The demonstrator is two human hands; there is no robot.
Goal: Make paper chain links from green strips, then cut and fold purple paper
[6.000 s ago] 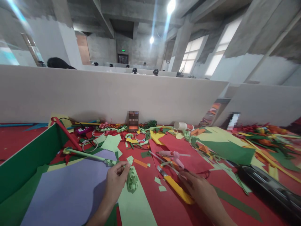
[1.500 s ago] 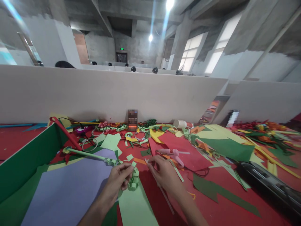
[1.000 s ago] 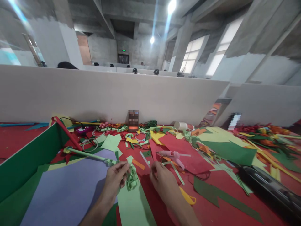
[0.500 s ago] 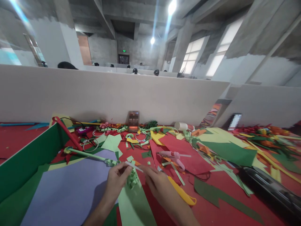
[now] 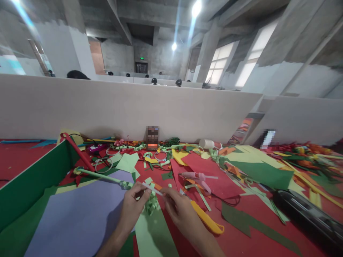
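Fingertips nearly meet over a cluttered red table point(image 5: 146, 174) as I follow from a distance through the head camera: the right hand point(image 5: 179, 207) closes thumb and forefinger on one end of a slim pale stick point(image 5: 152, 189), while the left hand point(image 5: 135, 203), its fingers bent in a pinch, appears to grip the pale green paper loops point(image 5: 151, 205). Whether the left also holds the stick's far end, I cannot tell. The work looks partway along, in my judgement: many loops are already curled and linked, but the flat pale green sheet point(image 5: 158, 235) below them lies uncurled, and what remains beyond that does not show. The loops bunch at four o'clock from the left fingertips, just beside them and under the stick, which spans the gap between the hands. At ten o'clock from the left hand, a green stem point(image 5: 102, 175) ends in more curls; at nine, a purple sheet point(image 5: 85, 207) spreads wide. From the right fingertips, a pink glue gun point(image 5: 194, 176) rests at two o'clock and a yellow cutter point(image 5: 207, 219) at four, near the wrist. Farther out at three lies a black device point(image 5: 308, 214); a white partition point(image 5: 128, 107) closes the view at twelve.
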